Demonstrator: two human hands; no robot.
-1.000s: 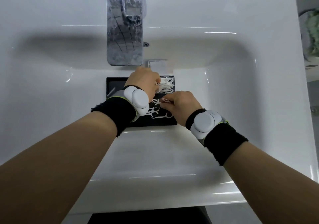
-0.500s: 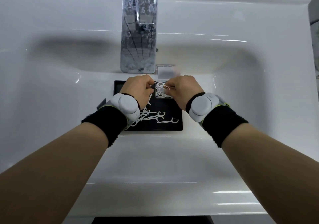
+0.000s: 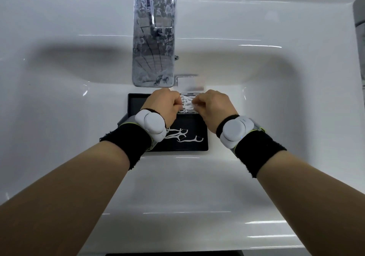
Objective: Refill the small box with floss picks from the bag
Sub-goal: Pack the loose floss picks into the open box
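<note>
Both hands meet over the far right corner of a black tray that lies in a white sink basin, below a chrome faucet. Left hand and right hand are curled into narrow pinches, knuckles up, fingertips facing each other across a small clear box. What each pinches is hidden, though white floss picks fill the box between them. The box's lid stands open at its far edge, toward the faucet. Loose floss picks lie on the tray nearer the person, below the wrists, their long axes running roughly left-right with forked heads to the right.
</note>
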